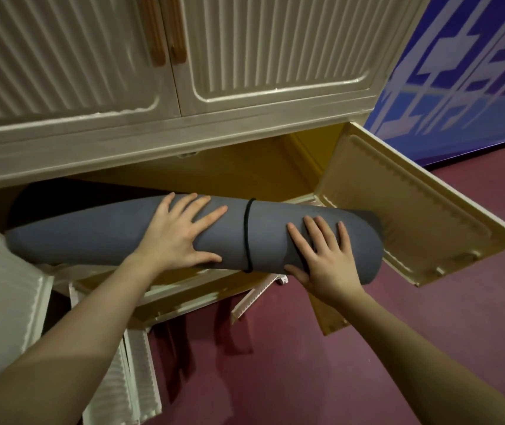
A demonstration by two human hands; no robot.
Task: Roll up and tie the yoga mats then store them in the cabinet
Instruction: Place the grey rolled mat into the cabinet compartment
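Note:
A rolled grey yoga mat (pixel 98 237) lies across the open lower compartment of a cream cabinet (pixel 245 176), its left end inside and its right end sticking out over the front edge. A black band (pixel 247 234) ties it near the middle. My left hand (pixel 180 234) presses flat on the roll left of the band, fingers spread. My right hand (pixel 325 256) lies flat on the right end, fingers straight. A darker rolled shape (pixel 39 204) sits behind the mat, deep in shadow.
The compartment's right door (pixel 414 210) swings out to the right; the left door (pixel 2 289) stands open at the left. Closed ribbed upper doors (pixel 275 47) are above. The floor (pixel 337 363) is dark red. A blue patterned wall (pixel 475 72) stands to the right.

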